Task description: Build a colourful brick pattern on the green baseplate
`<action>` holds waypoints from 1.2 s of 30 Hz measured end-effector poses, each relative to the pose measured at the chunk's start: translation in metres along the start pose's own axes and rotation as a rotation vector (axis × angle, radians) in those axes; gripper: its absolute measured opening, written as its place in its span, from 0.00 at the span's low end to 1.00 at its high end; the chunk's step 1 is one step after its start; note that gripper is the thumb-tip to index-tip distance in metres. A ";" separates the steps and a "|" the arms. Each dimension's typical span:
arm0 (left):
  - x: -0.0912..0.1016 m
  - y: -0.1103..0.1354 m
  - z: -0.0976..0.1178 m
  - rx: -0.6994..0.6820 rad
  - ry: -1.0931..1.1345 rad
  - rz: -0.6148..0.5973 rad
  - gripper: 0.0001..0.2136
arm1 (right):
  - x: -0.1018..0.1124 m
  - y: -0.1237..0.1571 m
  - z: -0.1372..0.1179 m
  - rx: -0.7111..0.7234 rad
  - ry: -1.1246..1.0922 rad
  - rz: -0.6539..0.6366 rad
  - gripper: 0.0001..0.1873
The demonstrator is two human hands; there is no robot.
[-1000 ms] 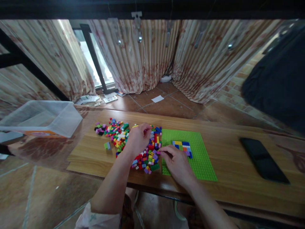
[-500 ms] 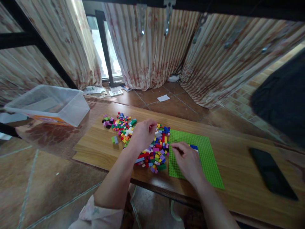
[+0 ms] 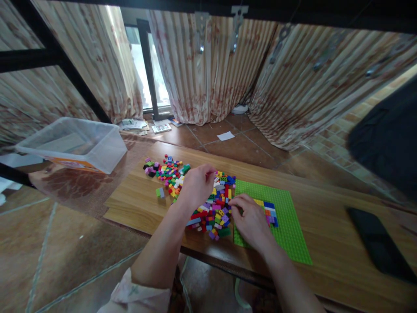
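A heap of small multicoloured toy bricks (image 3: 221, 217) spreads across the wooden table. Over its middle is my left hand (image 3: 196, 187), thumb and fingers pinched together; whatever they hold is hidden. My right hand (image 3: 252, 224) reaches over the left edge of a green studded baseplate (image 3: 291, 230), its closed fingertips at the heap's right side. I cannot make out anything in that pinch. Beyond its knuckles, a patch of joined bricks (image 3: 269, 212) in blue, white, yellow, orange and purple sits on the baseplate, partly covered by the hand.
A clear plastic bin (image 3: 74, 145) with an orange label stands at the left on a brown cloth. A black phone-like slab (image 3: 379, 241) lies to the right of the baseplate. Striped curtains (image 3: 215, 69) hang behind, and a dark shape (image 3: 387, 130) fills the right edge.
My right hand has shifted left and down to the heap's edge, uncovering more of the joined bricks. My left hand stays pinched over the heap. The view has shifted slightly.
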State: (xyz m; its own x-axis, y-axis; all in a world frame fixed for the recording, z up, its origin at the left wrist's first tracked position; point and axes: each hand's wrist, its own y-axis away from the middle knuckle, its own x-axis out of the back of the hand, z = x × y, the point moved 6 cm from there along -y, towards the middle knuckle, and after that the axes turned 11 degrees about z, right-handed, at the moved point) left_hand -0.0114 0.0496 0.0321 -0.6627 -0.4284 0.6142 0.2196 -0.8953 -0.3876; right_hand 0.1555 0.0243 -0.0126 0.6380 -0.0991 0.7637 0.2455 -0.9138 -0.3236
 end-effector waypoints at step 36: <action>-0.004 0.001 -0.001 -0.023 -0.013 -0.019 0.09 | -0.019 -0.011 -0.002 -0.090 0.044 -0.079 0.11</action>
State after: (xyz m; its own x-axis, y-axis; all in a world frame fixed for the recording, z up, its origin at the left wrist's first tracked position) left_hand -0.0097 0.0502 0.0285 -0.6574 -0.4129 0.6304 0.1905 -0.9004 -0.3912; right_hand 0.1396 0.0355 -0.0228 0.5859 -0.0409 0.8094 0.2260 -0.9509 -0.2116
